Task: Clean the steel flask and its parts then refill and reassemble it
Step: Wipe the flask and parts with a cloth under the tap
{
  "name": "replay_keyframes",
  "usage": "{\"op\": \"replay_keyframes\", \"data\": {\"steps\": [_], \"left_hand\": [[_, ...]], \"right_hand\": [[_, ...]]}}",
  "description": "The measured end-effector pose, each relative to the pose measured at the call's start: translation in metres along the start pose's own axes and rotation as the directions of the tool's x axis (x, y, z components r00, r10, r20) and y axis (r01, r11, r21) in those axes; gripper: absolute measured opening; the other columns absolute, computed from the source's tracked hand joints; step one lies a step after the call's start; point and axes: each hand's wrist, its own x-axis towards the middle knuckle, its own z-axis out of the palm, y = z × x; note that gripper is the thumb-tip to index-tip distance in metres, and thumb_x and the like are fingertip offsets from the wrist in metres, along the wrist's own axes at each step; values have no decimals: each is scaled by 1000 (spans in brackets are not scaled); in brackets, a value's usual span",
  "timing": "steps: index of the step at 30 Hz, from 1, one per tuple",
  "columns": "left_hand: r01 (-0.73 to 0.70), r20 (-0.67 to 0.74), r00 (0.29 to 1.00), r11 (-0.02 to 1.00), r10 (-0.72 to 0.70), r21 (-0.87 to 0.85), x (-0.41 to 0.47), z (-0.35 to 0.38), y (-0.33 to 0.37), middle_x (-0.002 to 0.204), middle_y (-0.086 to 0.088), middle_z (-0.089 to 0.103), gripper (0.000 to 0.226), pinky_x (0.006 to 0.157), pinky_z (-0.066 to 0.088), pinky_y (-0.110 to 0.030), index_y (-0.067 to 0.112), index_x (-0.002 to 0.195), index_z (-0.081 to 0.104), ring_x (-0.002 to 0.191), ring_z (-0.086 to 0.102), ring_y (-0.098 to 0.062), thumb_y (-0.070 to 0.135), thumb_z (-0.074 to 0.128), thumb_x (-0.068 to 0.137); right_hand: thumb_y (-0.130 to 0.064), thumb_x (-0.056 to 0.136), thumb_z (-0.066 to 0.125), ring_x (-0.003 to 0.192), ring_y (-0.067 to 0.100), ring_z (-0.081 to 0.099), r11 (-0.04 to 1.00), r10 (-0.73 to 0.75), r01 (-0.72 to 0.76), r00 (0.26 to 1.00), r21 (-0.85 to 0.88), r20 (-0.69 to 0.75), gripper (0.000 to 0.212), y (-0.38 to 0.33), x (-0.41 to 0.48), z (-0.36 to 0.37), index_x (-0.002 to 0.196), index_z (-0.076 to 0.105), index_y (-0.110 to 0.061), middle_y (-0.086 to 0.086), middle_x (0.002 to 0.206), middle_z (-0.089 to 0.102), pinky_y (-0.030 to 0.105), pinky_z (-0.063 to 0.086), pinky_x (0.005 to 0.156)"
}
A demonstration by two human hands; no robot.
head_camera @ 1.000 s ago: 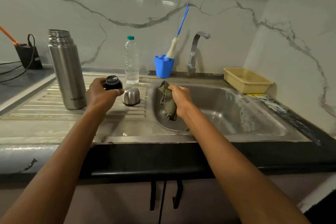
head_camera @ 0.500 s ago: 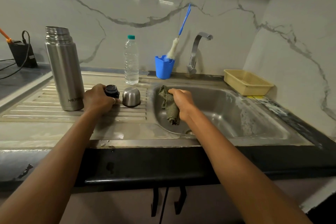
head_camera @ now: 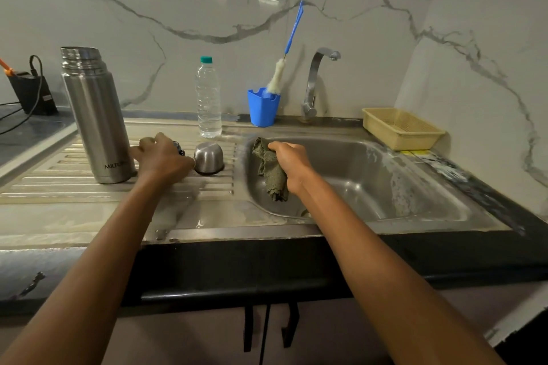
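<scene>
The open steel flask (head_camera: pixel 96 115) stands upright on the ribbed drainboard (head_camera: pixel 59 184) at the left. Its steel cup lid (head_camera: pixel 208 157) sits upside down to the right of it. Between them my left hand (head_camera: pixel 161 158) lies low over the black stopper (head_camera: pixel 178 147), fingers curled round it; only a sliver of the stopper shows. My right hand (head_camera: pixel 292 164) grips a crumpled green-grey cloth (head_camera: pixel 271 172) over the left edge of the sink basin (head_camera: pixel 385 187).
A clear plastic water bottle (head_camera: pixel 208 99) with a green cap stands behind the cup lid. A blue holder (head_camera: pixel 263 107) with a bottle brush (head_camera: pixel 280 68) is beside the tap (head_camera: pixel 314 83). A yellow tray (head_camera: pixel 401 127) sits at the back right. A black charger (head_camera: pixel 31 92) with cables is far left.
My left hand has lowered the black stopper onto the drainboard between flask and cup lid and now covers it. My right hand with the cloth has stayed at the sink edge.
</scene>
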Motion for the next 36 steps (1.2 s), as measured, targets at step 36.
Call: {"op": "replay_keyframes", "data": {"steps": [36], "left_hand": [[101, 244, 915, 404, 321, -909, -19, 108, 188, 101, -9, 73, 42, 67, 61, -31, 5, 128, 62, 85, 70, -18, 21, 75, 91]], "right_hand": [[-14, 82, 39, 87, 36, 68, 820, 148, -183, 983, 543, 108, 37, -28, 62, -125, 79, 71, 3, 20, 90, 73, 46, 54, 93]]}}
